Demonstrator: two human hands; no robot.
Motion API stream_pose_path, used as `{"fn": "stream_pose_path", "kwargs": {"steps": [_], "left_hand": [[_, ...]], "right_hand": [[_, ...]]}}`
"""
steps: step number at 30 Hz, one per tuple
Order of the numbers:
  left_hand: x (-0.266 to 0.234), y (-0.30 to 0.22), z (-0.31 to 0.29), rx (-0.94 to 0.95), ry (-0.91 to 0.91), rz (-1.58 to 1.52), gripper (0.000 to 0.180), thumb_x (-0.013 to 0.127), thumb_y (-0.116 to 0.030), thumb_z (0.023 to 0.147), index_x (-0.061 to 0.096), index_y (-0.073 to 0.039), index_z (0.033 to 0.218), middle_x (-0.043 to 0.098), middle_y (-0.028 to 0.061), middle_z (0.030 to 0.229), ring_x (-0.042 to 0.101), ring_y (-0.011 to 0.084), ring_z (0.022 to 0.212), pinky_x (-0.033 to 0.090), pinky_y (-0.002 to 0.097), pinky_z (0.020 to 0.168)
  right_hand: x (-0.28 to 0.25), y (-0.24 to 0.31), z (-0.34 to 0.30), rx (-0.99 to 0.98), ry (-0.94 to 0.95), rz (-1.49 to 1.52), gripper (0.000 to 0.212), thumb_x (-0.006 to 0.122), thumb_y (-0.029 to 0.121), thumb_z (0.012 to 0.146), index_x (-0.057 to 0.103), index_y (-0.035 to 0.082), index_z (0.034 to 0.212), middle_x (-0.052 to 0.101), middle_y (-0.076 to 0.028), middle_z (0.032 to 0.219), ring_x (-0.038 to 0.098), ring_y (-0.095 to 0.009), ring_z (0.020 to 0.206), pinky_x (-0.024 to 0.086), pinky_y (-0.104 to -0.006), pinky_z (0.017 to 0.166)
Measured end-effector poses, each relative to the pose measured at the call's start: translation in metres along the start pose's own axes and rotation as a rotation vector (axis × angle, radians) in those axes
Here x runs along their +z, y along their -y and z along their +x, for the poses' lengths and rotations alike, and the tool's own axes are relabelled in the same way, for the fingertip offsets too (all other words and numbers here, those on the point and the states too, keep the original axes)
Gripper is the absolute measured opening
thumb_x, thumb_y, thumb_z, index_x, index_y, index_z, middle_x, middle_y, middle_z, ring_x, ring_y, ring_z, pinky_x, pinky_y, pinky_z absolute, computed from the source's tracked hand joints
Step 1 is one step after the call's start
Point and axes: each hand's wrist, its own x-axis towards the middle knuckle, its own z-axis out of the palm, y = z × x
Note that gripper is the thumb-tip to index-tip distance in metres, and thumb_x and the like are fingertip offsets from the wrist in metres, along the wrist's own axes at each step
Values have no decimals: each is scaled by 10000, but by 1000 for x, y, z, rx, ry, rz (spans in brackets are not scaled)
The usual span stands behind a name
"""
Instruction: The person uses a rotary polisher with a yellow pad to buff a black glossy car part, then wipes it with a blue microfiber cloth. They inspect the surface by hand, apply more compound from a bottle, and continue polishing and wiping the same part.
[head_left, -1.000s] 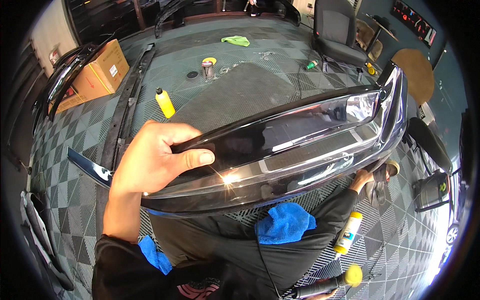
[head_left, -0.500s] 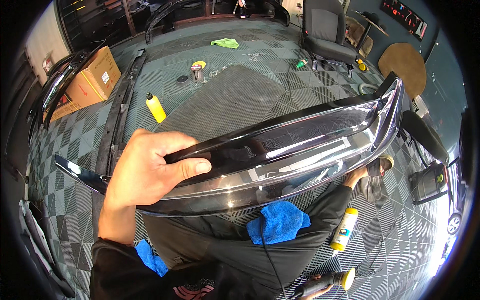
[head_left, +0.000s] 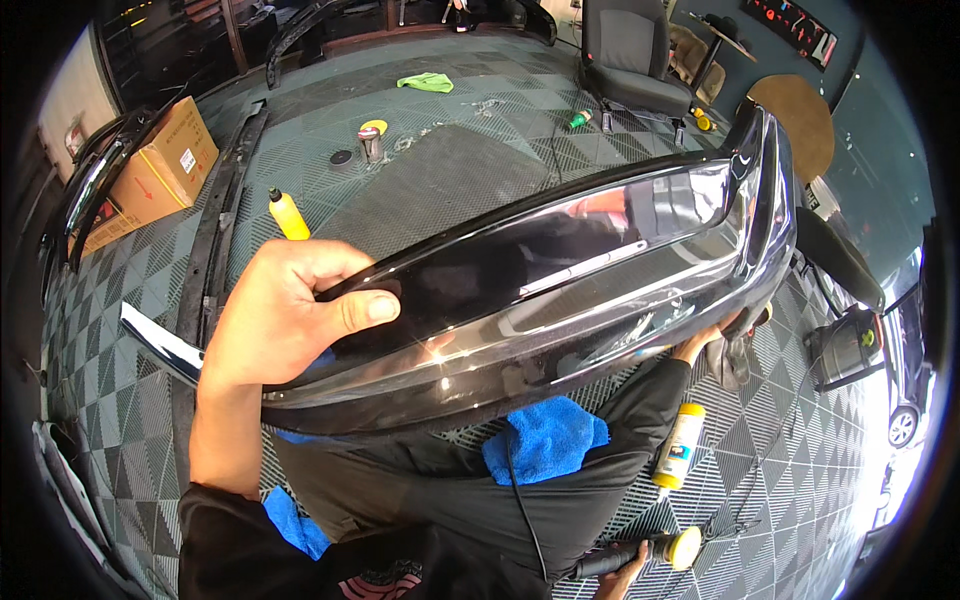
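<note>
Pinches the upper edge of a glossy black panel (head_left: 500, 275) with the left hand (head_left: 290, 315), pressing the thumb on the front face and curling the other fingers out of sight behind. Holds this panel aslant above the legs (head_left: 400, 490), across the middle of the view, with a broad, bent end to the right. Cannot tell about any support under that end. Has the right hand (head_left: 625, 578) wrapped round a hand-held machine (head_left: 600, 564) near the lower edge, with a round yellow pad (head_left: 686, 548) turned away from the panel and well apart from it.

Seems well along on the upper face, judging by crisp reflections there. Looks hazier along the lower left band, perhaps only from glare, so may leave that stretch to be done. Cannot tell finished parts from untouched ones with certainty, nor see the back. Appears, with the pad off the surface, to be at a look-over rather than at machine work.

Has a blue cloth (head_left: 545, 440) on the legs, just below the panel, and a yellow-and-white bottle (head_left: 680, 447) on the floor (head_left: 800, 480) to the right, touched by neither hand.
</note>
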Motion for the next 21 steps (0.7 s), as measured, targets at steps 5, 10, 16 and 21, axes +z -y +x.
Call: {"fn": "stream_pose_path", "kwargs": {"steps": [5, 10, 16, 21], "left_hand": [[-16, 4, -10, -123, 36, 21, 325, 835, -245, 816, 662, 30, 801, 550, -51, 680, 460, 34, 635, 390, 219, 557], [-16, 14, -22, -177, 104, 0, 332, 842, -229, 810, 672, 54, 837, 571, -25, 665, 484, 32, 627, 401, 228, 549], [-16, 41, -30, -132, 138, 38, 358, 852, -283, 793, 689, 36, 804, 543, -26, 593, 464, 32, 562, 371, 227, 507], [-18, 46, -31, -152, 212, 94, 344, 855, -278, 787, 707, 32, 807, 599, 12, 593, 513, 50, 543, 388, 239, 496]], "right_hand": [[3, -3, -2, -11, 155, -121, 480, 692, 468, 786, 563, 107, 1076, 627, -92, 866, 635, -280, 765, 563, -424, 711], [-13, 0, 10, -372, -147, -382, 398, 607, 378, 843, 620, 44, 1060, 648, -103, 860, 643, -248, 737, 561, -389, 706], [-10, 17, -7, -429, -100, -584, 606, 823, 155, 692, 568, -30, 1209, 663, -137, 1035, 664, -261, 839, 584, -382, 669], [27, 28, -43, -144, -298, -894, 843, 841, 345, 677, 448, -25, 1325, 625, -183, 1116, 657, -266, 787, 452, -332, 322]]}}
